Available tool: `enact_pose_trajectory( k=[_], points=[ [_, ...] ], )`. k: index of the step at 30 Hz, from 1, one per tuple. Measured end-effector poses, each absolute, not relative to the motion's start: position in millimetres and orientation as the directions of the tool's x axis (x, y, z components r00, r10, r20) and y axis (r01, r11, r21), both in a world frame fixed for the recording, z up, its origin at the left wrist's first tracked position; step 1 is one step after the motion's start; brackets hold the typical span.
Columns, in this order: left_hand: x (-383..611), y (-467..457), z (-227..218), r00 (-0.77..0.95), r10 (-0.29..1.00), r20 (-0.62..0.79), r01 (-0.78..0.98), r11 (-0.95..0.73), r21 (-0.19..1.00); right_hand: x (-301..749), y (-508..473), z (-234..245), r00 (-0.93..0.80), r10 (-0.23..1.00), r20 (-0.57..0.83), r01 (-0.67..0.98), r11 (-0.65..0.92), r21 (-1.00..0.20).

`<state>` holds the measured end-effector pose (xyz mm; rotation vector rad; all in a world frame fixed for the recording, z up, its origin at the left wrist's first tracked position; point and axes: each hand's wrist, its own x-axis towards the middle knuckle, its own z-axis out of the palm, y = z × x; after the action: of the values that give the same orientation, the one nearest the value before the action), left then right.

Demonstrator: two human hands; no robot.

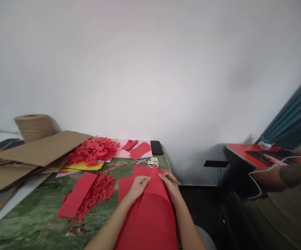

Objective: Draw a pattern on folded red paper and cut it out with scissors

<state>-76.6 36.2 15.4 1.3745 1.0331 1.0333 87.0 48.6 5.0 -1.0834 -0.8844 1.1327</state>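
Observation:
A large sheet of red paper reaches from the front edge of the view up to both hands, its far end folded to a point. My left hand pinches the left side of that fold. On the opposite side my right hand grips the paper between thumb and fingers, and a thin brown pen-like stick is also tucked in it. More red paper lies flat beneath. Just beyond the folded tip are white-handled scissors and a small yellow block.
Red cut-outs, red scraps and a red strip cover the table's left. Cardboard, a twine spool and a black phone sit farther back. Another person's arm is at a red table on the right.

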Motion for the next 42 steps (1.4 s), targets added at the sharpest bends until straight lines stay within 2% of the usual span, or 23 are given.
enact_pose_trajectory(
  k=[6, 15, 29, 42],
  points=[
    [-76.0, 35.3, 20.1, 0.243, 0.969, 0.032, 0.011, -0.035, 0.999, 88.1, 47.4, 6.5, 0.156, 0.988, -0.014, -0.277, 0.03, -0.96],
    [-76.4, 32.3, 23.0, 0.262, 0.965, 0.019, -0.004, -0.019, 1.0, 91.1, 52.3, 3.3, 0.22, 0.975, -0.031, -0.302, 0.038, -0.952],
    [-76.7, 33.9, 20.3, 0.133, 0.991, -0.026, -0.045, 0.032, 0.998, 91.4, 44.8, 11.3, 0.131, 0.988, -0.086, -0.297, -0.044, -0.954],
    [-76.0, 35.3, 21.0, 0.15, 0.987, -0.053, -0.064, 0.063, 0.996, 89.7, 48.8, 8.5, 0.198, 0.98, -0.015, -0.3, 0.046, -0.953]
  ],
)
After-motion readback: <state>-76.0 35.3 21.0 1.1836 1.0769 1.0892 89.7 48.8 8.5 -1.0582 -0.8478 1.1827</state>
